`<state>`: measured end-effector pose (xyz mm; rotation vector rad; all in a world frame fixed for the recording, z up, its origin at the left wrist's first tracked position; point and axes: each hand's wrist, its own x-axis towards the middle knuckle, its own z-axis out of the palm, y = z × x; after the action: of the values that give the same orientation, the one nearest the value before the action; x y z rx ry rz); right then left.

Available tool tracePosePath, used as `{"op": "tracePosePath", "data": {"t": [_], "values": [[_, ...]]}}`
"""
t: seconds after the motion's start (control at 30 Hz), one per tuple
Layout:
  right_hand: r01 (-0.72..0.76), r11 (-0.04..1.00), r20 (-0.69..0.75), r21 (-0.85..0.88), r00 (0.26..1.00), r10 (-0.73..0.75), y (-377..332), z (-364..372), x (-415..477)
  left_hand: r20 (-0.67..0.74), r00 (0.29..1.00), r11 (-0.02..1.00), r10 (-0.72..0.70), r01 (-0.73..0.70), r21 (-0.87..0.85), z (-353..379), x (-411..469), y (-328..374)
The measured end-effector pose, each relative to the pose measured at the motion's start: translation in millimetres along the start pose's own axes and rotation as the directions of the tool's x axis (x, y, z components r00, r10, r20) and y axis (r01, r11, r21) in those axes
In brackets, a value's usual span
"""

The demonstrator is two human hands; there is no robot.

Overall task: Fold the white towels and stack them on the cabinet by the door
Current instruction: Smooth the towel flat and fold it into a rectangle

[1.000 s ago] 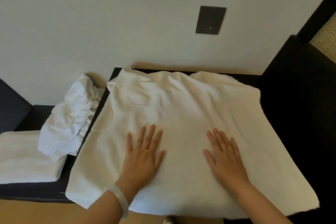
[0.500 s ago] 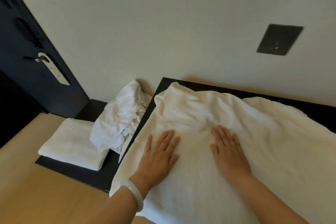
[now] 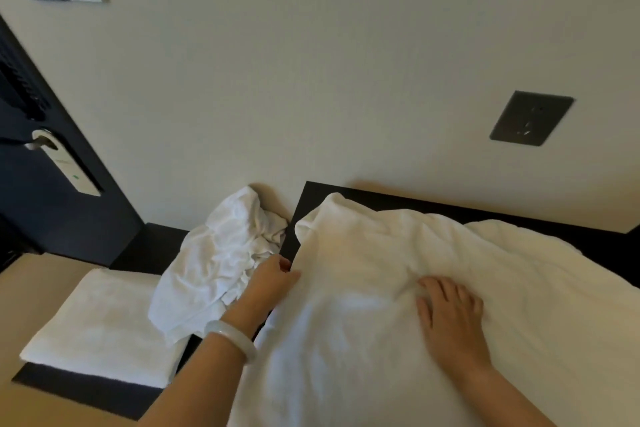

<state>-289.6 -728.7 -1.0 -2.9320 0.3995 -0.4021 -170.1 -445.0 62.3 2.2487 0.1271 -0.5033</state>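
Now | we see the white towel point(image 3: 363, 305) spread over the dark desk point(image 3: 398, 202) | right hand point(image 3: 450, 315) presses it flat, fingers straight | left hand point(image 3: 273, 279) curls at its left hem, grip we cannot tell | we judge it soft, light, limp: pinch corners.

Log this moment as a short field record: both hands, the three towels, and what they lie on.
left hand: fingers curled at the left edge of the spread towel; grip unclear
right hand: flat on spread towel
spread towel: draped over higher dark top
crumpled towel: left of spread towel, overlapping folded towel
folded towel: on low dark cabinet by door
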Motion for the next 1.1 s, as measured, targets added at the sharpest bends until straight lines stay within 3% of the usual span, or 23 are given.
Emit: {"op": "tracePosePath", "data": {"t": [0.03,0.1,0.13,0.27,0.33,0.4,0.47,0.57,0.63,0.67,0.73,0.8,0.9,1.0,1.1], "values": [[0.006,1.000,-0.001,0.003,1.000,-0.006,2,1,-1,0.107,0.993,0.988,-0.054,0.069,-0.141,-6,5,5],[0.015,1.000,0.018,0.010,1.000,-0.015,5,1,-1,0.348,0.932,0.870,-0.096,0.249,-0.426,-18,8,13],[0.022,1.000,0.026,0.015,0.999,-0.023,6,1,0,0.430,0.898,0.816,-0.089,0.314,-0.486,-21,10,13],[0.034,0.999,0.049,0.029,0.998,-0.035,4,-1,1,0.557,0.827,0.793,-0.075,0.388,-0.470,-20,14,8],[0.038,0.999,0.057,0.017,0.998,-0.039,4,0,2,0.462,0.883,0.798,-0.080,0.335,-0.502,-16,21,7],[0.016,1.000,0.075,-0.008,0.997,-0.015,4,0,2,0.106,0.992,0.915,-0.061,0.098,-0.392,-15,31,2],[-0.019,0.999,0.096,-0.050,0.995,0.024,3,0,3,-0.220,0.974,0.986,0.059,-0.092,-0.140,-10,32,-2],[-0.035,0.994,0.113,-0.099,0.993,0.046,3,1,3,-0.271,0.951,0.984,0.151,-0.171,-0.053,6,27,1],[-0.053,0.995,0.119,-0.090,0.991,0.063,2,0,3,-0.153,0.980,0.985,0.129,-0.145,-0.094,5,30,5],[-0.062,0.995,0.126,-0.080,0.989,0.072,2,0,3,-0.044,0.996,0.970,0.071,-0.080,-0.231,0,33,9],[-0.065,0.995,0.128,-0.079,0.989,0.075,2,0,3,0.268,0.963,0.812,-0.019,0.171,-0.557,-11,44,12],[-0.055,0.994,0.112,-0.094,0.992,0.065,3,2,1,0.452,0.890,0.648,-0.055,0.376,-0.662,-17,54,11],[-0.025,0.996,0.035,-0.085,0.999,0.028,6,-2,6,0.516,0.851,0.565,-0.099,0.475,-0.674,-16,68,14],[0.033,0.997,-0.028,-0.070,0.999,-0.035,13,-19,43,0.507,0.862,0.538,-0.015,0.435,-0.722,-20,79,37],[-0.093,0.985,0.165,0.144,0.984,0.069,18,-43,93,0.515,0.857,0.612,0.015,0.400,-0.683,-24,87,62]]}}
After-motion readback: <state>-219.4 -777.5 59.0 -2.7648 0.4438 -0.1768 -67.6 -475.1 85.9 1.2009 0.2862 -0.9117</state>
